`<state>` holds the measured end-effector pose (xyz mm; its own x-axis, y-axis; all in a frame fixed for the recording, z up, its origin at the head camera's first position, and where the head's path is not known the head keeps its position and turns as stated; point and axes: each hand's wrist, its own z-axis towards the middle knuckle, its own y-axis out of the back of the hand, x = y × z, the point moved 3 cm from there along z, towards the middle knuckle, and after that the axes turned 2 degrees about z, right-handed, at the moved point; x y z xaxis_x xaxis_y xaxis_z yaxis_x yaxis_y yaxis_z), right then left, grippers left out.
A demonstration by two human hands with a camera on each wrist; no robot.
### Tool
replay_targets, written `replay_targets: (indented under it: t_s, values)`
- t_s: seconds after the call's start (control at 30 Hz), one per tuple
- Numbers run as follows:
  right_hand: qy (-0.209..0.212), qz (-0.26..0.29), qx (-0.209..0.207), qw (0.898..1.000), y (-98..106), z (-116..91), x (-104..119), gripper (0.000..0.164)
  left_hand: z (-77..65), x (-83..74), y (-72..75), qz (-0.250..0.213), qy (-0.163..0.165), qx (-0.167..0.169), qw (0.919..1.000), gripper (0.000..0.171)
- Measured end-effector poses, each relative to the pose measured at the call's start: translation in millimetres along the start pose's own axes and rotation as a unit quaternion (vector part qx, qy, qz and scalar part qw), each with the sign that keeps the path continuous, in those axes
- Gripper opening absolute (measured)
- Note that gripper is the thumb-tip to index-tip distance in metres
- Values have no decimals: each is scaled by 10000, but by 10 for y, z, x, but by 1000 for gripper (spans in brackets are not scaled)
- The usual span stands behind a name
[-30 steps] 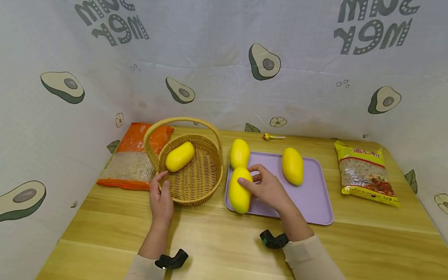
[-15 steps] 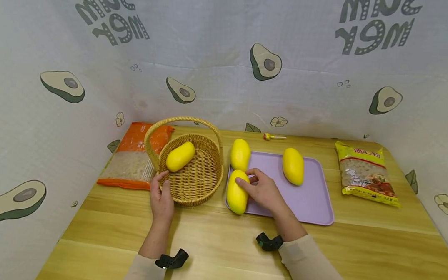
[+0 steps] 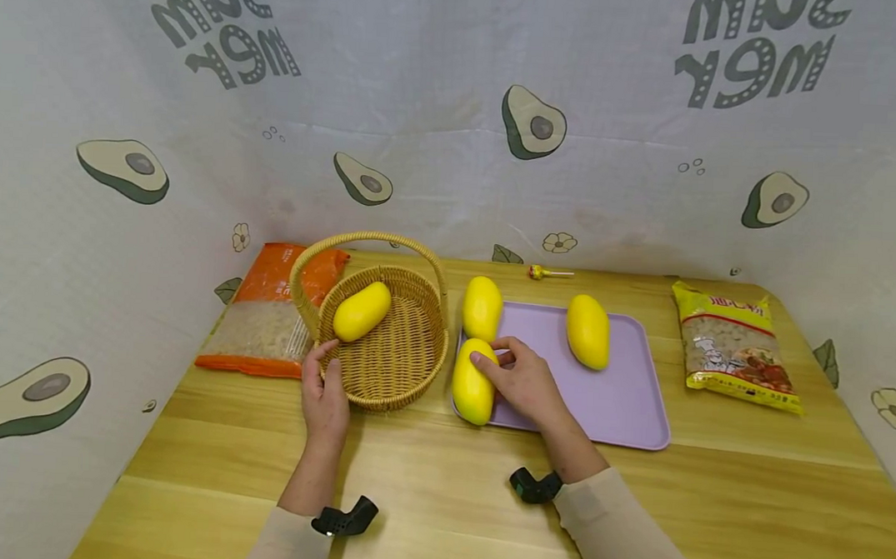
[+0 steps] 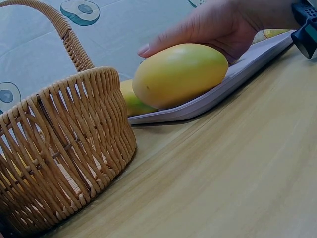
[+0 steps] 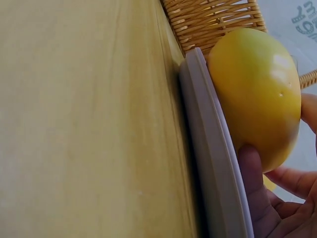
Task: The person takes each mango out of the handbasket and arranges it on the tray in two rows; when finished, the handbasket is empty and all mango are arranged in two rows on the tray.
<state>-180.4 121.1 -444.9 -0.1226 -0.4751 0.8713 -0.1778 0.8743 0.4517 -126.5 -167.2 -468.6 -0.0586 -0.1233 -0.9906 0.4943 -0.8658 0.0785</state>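
My right hand [image 3: 527, 386] holds a yellow mango [image 3: 473, 391] at the front left corner of the lilac tray [image 3: 600, 415], thumb on top and fingers along its right side. In the right wrist view this mango [image 5: 255, 99] sits just inside the tray's rim [image 5: 218, 153]. A second mango [image 3: 482, 308] lies behind it, and a third [image 3: 587, 332] is farther right on the tray. My left hand [image 3: 326, 403] rests with fairly straight fingers against the near left side of a wicker basket [image 3: 395, 361]. Inside the basket lies another mango [image 3: 361, 312].
An orange bag [image 3: 254, 317] of dry food lies left of the basket, partly behind its tall handle [image 3: 367, 236]. A lollipop [image 3: 547, 273] is near the back edge. To the tray's right is a yellow bag [image 3: 734, 346]. Printed curtains [image 3: 437, 179] surround the wooden table [image 3: 423, 495].
My right hand and the mango in it have shifted slightly left and toward me, and have barely moved in the last half second. The left hand stays at the basket.
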Motion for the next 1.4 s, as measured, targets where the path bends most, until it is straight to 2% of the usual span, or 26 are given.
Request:
replay_targets:
  t_s: [0.33, 0.6, 0.93, 1.2, 1.4]
  values:
    - [59, -189, -1, 9998, 3, -3, 6, 56, 5, 8, 2, 30, 1, -21, 10000, 33]
    - [146, -680, 100, 9975, 37, -4, 15, 55, -6, -1, -1, 55, 71, -40, 10000, 33]
    - [217, -862, 81, 9960, 54, -9, 28, 55, -15, -12, 1, 45, 81, 41, 9999, 34]
    - [494, -1217, 120, 9913, 201, -102, 177, 62, -14, -8, 5, 14, 129, 39, 9999, 33]
    - [1027, -1682, 132, 9803, 323, -285, 396, 64, -12, -18, 6, 44, 109, 50, 9999, 33]
